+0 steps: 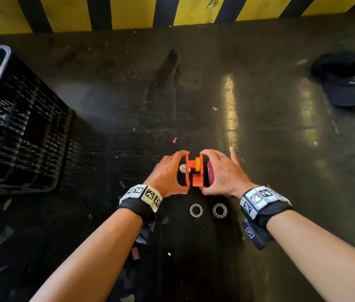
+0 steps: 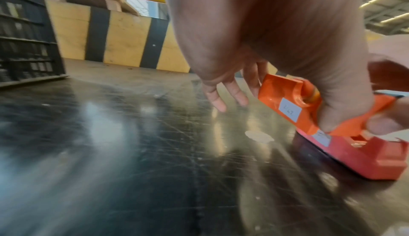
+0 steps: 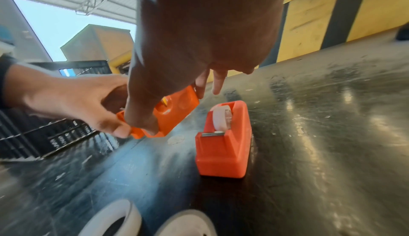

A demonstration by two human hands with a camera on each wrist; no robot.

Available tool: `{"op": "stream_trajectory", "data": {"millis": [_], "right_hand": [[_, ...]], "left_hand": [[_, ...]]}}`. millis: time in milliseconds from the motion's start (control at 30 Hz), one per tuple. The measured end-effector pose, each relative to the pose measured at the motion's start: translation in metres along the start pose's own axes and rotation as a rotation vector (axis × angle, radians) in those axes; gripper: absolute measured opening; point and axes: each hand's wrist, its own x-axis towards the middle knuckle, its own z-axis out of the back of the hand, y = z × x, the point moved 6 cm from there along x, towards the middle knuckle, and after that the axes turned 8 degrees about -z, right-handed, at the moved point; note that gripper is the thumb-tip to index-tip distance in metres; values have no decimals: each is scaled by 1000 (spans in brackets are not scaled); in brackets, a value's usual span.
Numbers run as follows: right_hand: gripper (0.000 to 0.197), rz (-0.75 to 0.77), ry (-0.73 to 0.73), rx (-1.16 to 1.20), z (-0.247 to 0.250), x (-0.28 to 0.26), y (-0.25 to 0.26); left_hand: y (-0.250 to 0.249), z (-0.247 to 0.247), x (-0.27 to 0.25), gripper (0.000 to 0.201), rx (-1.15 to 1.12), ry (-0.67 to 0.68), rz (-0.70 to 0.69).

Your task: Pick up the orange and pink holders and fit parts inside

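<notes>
Both hands hold one orange tape dispenser (image 1: 195, 171) just above the dark table. My left hand (image 1: 172, 171) grips its left side, thumb at the near end and fingers over the far end. From the other side my right hand (image 1: 215, 168) pinches it, little finger sticking out. In the left wrist view the orange dispenser (image 2: 285, 103) is tilted and bears a small white label. A second, redder dispenser (image 3: 223, 150) with a white tape roll (image 3: 221, 117) stands on the table under my right hand.
Two tape rolls (image 1: 196, 210) (image 1: 219, 210) lie on the scratched black table (image 1: 259, 138) just before my wrists. A black slatted crate (image 1: 15, 118) stands at the left, a dark cap (image 1: 346, 81) at the far right. A yellow-and-black striped wall (image 1: 141, 12) closes the back.
</notes>
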Motion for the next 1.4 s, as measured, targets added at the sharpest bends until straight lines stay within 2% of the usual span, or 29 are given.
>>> {"op": "stream_trajectory", "data": {"millis": [133,233,333,400,566,666,700,933,1000,1066,1133,1166,1233,1333,1400], "right_hand": [[105,-48,0,43,9,-8,-5],[106,-24,29,59,6,-13,-1],[108,11,46,74,0,-17,4],[109,28,37,101,0,-18,6],[108,56,-2,164,5,-23,12],[107,60,-21,199,9,-26,16],[107,60,-24,203,9,-27,18],[106,64,60,227,4,-37,24],[105,51,71,239,4,-39,26],[103,23,51,242,5,-38,24],[103,-20,27,225,8,-37,17],[104,-42,22,217,10,-37,13],[106,-67,29,209,10,-38,6],[108,-74,52,184,8,-41,2],[108,-75,64,177,5,-44,1]], "left_hand": [[27,7,-13,111,180,12,117],[38,2,-19,107,317,64,188],[40,-4,-19,114,334,110,246],[34,-2,-19,112,282,77,232],[-11,20,-13,60,118,-152,-38],[-27,24,-10,38,-225,-136,-10],[-31,23,-11,36,-321,-114,-6],[-22,11,-21,34,-586,-64,58],[-20,13,-26,31,-669,-118,75],[-11,17,-33,29,-694,-227,92],[4,18,-42,27,-548,-313,112],[10,16,-47,27,-422,-307,109],[20,2,-54,31,-170,-183,112],[31,-25,-61,43,74,15,162],[33,-31,-63,51,216,46,175]]}}
